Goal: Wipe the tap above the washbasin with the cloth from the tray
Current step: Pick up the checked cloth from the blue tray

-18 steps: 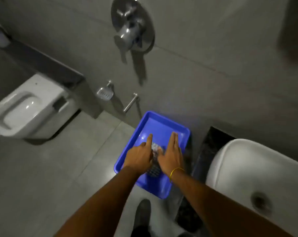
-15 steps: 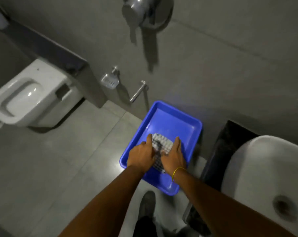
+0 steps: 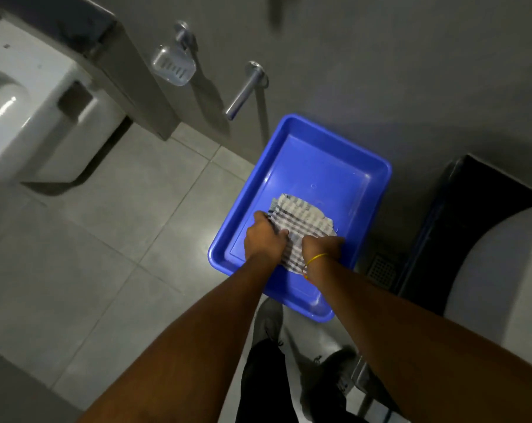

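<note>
A blue plastic tray (image 3: 326,154) sits on the floor against the grey wall. Inside it lies a white cloth with dark checks (image 3: 304,221). My left hand (image 3: 264,236) grips the cloth's left edge. My right hand (image 3: 319,247), with a yellow band at the wrist, grips its near right part. Both hands are closed on the fabric. The white washbasin (image 3: 503,270) shows at the right edge; its tap is out of view.
A white wall-hung toilet (image 3: 23,117) is at the left. A soap dish (image 3: 173,67) and a chrome bar (image 3: 243,93) stick out of the wall above the tray. A dark counter (image 3: 460,215) holds the basin. A floor drain (image 3: 380,270) lies beside the tray. My shoes stand below.
My hands went from lying flat on the cloth to closing on its edges. The view tilted down, so the shower mixer left the frame.
</note>
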